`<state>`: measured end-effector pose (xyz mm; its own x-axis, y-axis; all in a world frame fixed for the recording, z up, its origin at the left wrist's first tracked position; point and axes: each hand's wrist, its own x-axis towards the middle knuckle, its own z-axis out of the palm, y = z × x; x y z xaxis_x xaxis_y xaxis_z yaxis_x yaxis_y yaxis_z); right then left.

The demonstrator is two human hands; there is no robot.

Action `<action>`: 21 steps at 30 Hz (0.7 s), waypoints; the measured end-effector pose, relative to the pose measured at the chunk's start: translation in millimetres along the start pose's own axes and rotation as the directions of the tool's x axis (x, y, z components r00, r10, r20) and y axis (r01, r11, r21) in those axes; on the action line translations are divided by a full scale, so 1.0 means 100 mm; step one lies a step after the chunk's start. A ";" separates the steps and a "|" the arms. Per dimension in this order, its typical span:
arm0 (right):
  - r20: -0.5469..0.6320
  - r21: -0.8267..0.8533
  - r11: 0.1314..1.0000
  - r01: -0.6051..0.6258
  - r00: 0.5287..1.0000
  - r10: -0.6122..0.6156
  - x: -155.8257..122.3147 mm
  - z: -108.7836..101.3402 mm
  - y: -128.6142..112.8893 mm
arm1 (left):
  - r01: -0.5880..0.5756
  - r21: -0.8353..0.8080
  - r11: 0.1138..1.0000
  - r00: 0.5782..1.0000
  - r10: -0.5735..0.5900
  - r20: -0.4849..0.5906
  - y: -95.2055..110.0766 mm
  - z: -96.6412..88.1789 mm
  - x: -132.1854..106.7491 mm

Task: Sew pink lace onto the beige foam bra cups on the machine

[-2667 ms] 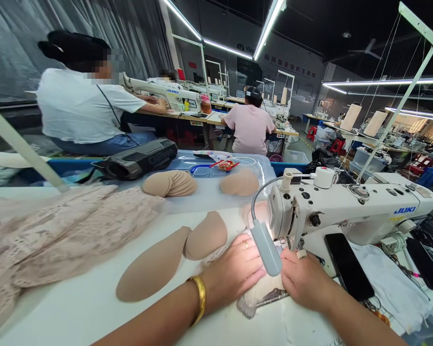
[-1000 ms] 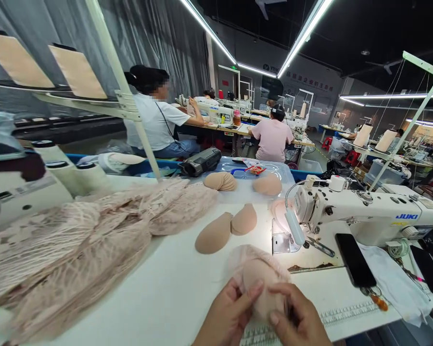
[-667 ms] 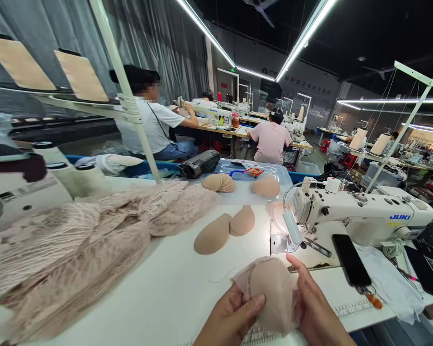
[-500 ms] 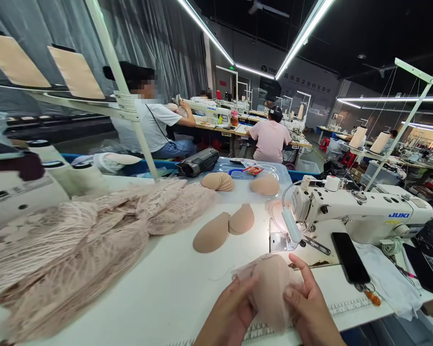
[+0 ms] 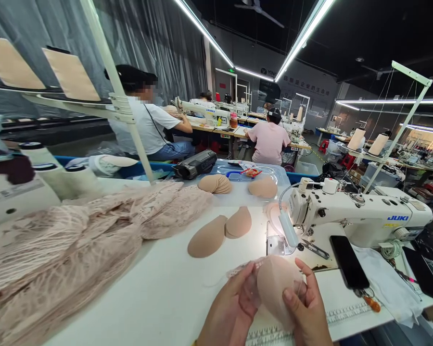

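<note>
Both my hands hold a beige foam bra cup (image 5: 274,288) with pale lace stitched around it, lifted just above the white table (image 5: 159,288) at its near edge. My left hand (image 5: 231,312) grips the cup's left side, fingers curled behind the lace. My right hand (image 5: 306,312) pinches its right side, thumb on the front. The white JUKI sewing machine (image 5: 361,216) stands behind and to the right, its lamp (image 5: 286,229) lit over the needle plate.
Two loose cups (image 5: 218,233) lie mid-table; cup stacks (image 5: 214,183) sit on a clear lid behind. A big lace pile (image 5: 68,250) covers the left. Scissors (image 5: 312,248), a black phone (image 5: 348,262) and white cloth lie right. Other people sew at benches beyond.
My hands have left the needle and pulled the lace-covered cup back to the near table edge. Over the last second they turned it and raised it slightly.
</note>
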<state>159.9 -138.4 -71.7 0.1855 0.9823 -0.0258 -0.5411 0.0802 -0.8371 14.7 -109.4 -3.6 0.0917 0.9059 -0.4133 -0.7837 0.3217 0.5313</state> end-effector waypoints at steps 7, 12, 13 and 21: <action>0.015 0.032 0.999 0.030 0.999 -0.031 0.02 -0.02 0.06 | -0.062 0.079 0.995 0.992 0.052 0.118 -0.05 0.07 0.00; 0.024 0.049 0.998 0.030 0.999 -0.032 0.02 0.00 0.06 | -0.086 0.087 0.993 0.993 0.078 0.087 -0.06 0.08 0.00; 0.022 0.048 0.998 0.031 0.999 -0.032 0.02 0.00 0.06 | -0.084 0.086 0.993 0.993 0.077 0.085 -0.06 0.08 0.00; -0.017 0.018 0.999 0.048 0.999 -0.048 0.00 0.02 0.10 | -0.059 0.144 0.988 0.988 0.036 0.153 -0.02 0.09 -0.01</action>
<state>152.8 -137.1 -78.8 0.2251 0.9743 0.0051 -0.5462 0.1305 -0.8274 22.2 -108.0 2.5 0.1558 0.9484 -0.2761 -0.6910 0.3044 0.6556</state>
